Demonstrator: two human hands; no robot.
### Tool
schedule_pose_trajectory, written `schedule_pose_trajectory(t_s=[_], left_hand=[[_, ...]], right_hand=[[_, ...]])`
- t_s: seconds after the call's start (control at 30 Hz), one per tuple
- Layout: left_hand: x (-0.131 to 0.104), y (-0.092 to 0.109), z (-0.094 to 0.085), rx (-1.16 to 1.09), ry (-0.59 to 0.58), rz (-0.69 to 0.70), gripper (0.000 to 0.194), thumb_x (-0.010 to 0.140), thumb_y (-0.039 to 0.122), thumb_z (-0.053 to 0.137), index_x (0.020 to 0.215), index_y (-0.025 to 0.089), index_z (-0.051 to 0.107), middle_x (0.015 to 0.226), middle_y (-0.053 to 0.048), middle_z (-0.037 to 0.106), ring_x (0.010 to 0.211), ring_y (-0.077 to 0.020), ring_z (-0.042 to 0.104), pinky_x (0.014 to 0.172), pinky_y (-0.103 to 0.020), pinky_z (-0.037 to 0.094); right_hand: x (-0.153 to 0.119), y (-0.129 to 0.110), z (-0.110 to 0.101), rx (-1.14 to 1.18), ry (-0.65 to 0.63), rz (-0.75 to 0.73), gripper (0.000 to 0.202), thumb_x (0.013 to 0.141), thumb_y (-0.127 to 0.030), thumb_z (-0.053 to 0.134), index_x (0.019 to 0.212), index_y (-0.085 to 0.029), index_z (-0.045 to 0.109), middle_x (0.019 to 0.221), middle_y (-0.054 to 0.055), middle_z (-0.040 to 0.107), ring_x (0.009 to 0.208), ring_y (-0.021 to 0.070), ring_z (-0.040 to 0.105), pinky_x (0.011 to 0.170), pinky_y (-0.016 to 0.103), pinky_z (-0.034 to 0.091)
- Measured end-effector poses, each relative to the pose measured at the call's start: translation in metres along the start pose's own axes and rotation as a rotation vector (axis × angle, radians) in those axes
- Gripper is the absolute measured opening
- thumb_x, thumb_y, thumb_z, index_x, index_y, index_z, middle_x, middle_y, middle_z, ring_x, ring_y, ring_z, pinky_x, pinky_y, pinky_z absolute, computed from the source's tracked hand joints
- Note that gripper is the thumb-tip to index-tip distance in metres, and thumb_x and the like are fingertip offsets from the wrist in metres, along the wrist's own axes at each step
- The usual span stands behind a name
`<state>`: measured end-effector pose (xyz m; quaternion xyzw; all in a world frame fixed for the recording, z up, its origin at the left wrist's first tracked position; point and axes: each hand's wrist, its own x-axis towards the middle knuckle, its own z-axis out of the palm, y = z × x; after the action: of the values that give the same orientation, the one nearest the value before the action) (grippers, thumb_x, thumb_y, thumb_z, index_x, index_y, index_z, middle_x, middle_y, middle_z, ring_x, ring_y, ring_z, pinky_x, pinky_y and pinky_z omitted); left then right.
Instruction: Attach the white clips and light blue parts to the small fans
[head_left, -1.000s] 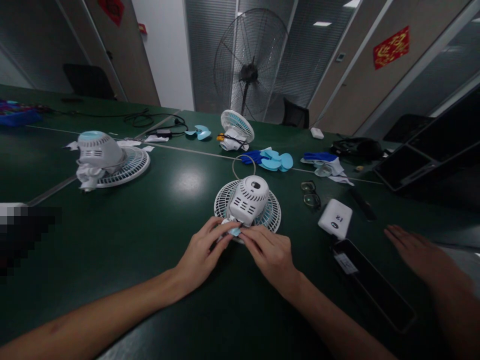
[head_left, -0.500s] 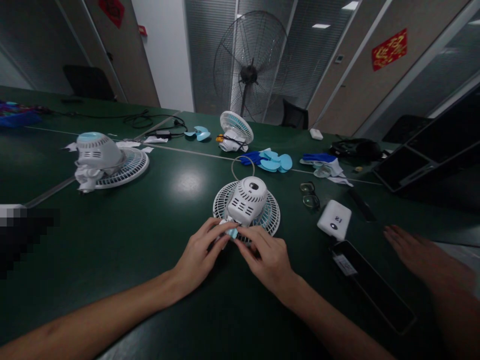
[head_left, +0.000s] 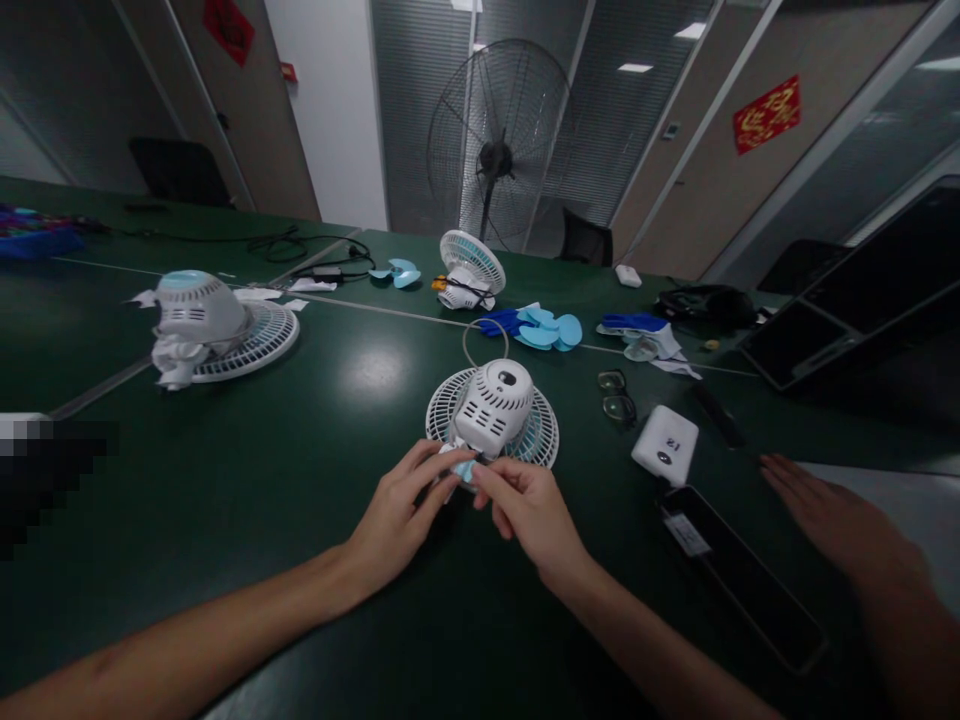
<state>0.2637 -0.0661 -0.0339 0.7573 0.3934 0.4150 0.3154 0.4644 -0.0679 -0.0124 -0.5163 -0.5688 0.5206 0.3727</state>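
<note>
A small white electric fan (head_left: 495, 405) lies face down on its round grille in front of me, its vented motor housing uppermost. My left hand (head_left: 405, 505) grips the white lower end of the fan at the housing's near side, thumb and fingers pinched together. A small light-blue part (head_left: 464, 471) sits between my two hands. My right hand (head_left: 532, 515) pinches the right side of that light-blue part with thumb and index finger, the other fingers curled below. My fingertips partly hide both the part and the fan's near end.
Another fan (head_left: 202, 315) lies grille-down at the left, and a third fan (head_left: 469, 270) farther back. Light-blue blades (head_left: 551, 328), glasses (head_left: 617, 395), a white box (head_left: 666, 445) and a black slab (head_left: 739, 575) lie rightward. Another person's hand (head_left: 832, 515) rests at the right.
My right hand has shifted its hold slightly, its fingers curling more beneath the light-blue part. My left hand stays nearly in place. The view has tilted slightly.
</note>
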Motion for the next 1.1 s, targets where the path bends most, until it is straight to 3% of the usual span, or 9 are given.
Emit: schedule_pose_trajectory(t_s=[0.1, 0.3, 0.4, 0.53, 0.73, 0.8, 0.93, 1.03, 1.1], left_hand=[[0.0, 0.0, 0.0, 0.007, -0.001, -0.001, 0.035, 0.11, 0.027, 0.05, 0.142, 0.034, 0.062, 0.13, -0.006, 0.061, 0.119, -0.02, 0.062, 0.103, -0.038, 0.054], [0.001, 0.002, 0.0, 0.01, 0.009, -0.009, 0.035, 0.11, 0.026, 0.05, 0.142, 0.034, 0.062, 0.129, -0.006, 0.062, 0.119, -0.0198, 0.062, 0.106, -0.038, 0.054], [0.0, 0.002, 0.0, 0.019, 0.009, -0.005, 0.034, 0.11, 0.026, 0.051, 0.141, 0.033, 0.063, 0.129, -0.006, 0.062, 0.119, -0.0196, 0.063, 0.105, -0.037, 0.054], [0.001, 0.003, -0.001, 0.008, -0.007, -0.005, 0.035, 0.11, 0.026, 0.05, 0.142, 0.034, 0.062, 0.131, -0.006, 0.06, 0.121, -0.0199, 0.062, 0.106, -0.038, 0.053], [0.002, 0.006, -0.002, -0.003, -0.019, -0.012, 0.032, 0.11, 0.027, 0.049, 0.139, 0.032, 0.062, 0.127, -0.006, 0.061, 0.118, -0.0201, 0.063, 0.105, -0.039, 0.054], [0.001, 0.007, -0.002, 0.012, -0.023, -0.02, 0.032, 0.11, 0.027, 0.048, 0.139, 0.033, 0.062, 0.13, -0.006, 0.06, 0.12, -0.0211, 0.062, 0.107, -0.04, 0.053], [-0.001, 0.006, -0.001, 0.049, 0.004, -0.027, 0.031, 0.109, 0.026, 0.049, 0.137, 0.032, 0.062, 0.141, -0.008, 0.052, 0.131, -0.0235, 0.057, 0.112, -0.042, 0.051], [-0.002, 0.003, 0.0, 0.024, 0.003, -0.032, 0.031, 0.109, 0.027, 0.049, 0.138, 0.031, 0.059, 0.142, -0.008, 0.051, 0.123, -0.0221, 0.062, 0.108, -0.041, 0.055], [-0.002, 0.002, 0.0, 0.013, 0.004, -0.043, 0.032, 0.109, 0.027, 0.05, 0.139, 0.03, 0.059, 0.143, -0.008, 0.051, 0.117, -0.0213, 0.064, 0.104, -0.04, 0.058]], right_hand=[[0.0, 0.0, -0.001, 0.015, -0.014, 0.016, 0.036, 0.1, -0.049, 0.064, 0.085, -0.017, 0.073, 0.071, 0.0, 0.07, 0.041, 0.0061, 0.044, 0.04, 0.021, 0.029], [-0.002, 0.013, -0.017, -0.689, 0.176, -0.747, 0.024, 0.103, -0.029, 0.065, 0.124, -0.021, 0.073, 0.109, 0.008, 0.079, 0.083, 0.0173, 0.074, 0.069, 0.028, 0.057], [-0.001, 0.015, -0.021, -0.843, 0.166, -0.874, 0.024, 0.106, -0.024, 0.06, 0.127, -0.02, 0.071, 0.11, 0.008, 0.08, 0.093, 0.0192, 0.076, 0.079, 0.03, 0.059], [0.001, 0.011, -0.015, -0.709, 0.156, -0.759, 0.02, 0.107, -0.028, 0.058, 0.111, -0.019, 0.075, 0.098, 0.007, 0.08, 0.085, 0.019, 0.075, 0.078, 0.031, 0.057], [0.002, 0.003, -0.002, -0.167, 0.015, -0.123, 0.039, 0.102, -0.049, 0.061, 0.079, -0.019, 0.07, 0.063, -0.002, 0.067, 0.041, 0.0087, 0.053, 0.042, 0.022, 0.038], [0.0, 0.002, -0.002, -0.114, -0.019, -0.061, 0.04, 0.102, -0.05, 0.059, 0.08, -0.019, 0.07, 0.066, -0.002, 0.069, 0.039, 0.0077, 0.051, 0.039, 0.021, 0.036], [-0.003, 0.005, -0.008, -0.44, 0.137, -0.427, 0.021, 0.102, -0.038, 0.064, 0.106, -0.022, 0.076, 0.09, 0.003, 0.078, 0.061, 0.0128, 0.068, 0.054, 0.024, 0.052], [-0.003, 0.012, -0.016, -0.758, 0.168, -0.796, 0.029, 0.104, -0.023, 0.061, 0.132, -0.023, 0.07, 0.113, 0.007, 0.079, 0.09, 0.0175, 0.076, 0.074, 0.027, 0.059], [-0.001, 0.016, -0.022, -0.875, 0.15, -0.9, 0.035, 0.105, -0.017, 0.057, 0.139, -0.023, 0.066, 0.117, 0.007, 0.079, 0.095, 0.0174, 0.076, 0.08, 0.028, 0.06]])
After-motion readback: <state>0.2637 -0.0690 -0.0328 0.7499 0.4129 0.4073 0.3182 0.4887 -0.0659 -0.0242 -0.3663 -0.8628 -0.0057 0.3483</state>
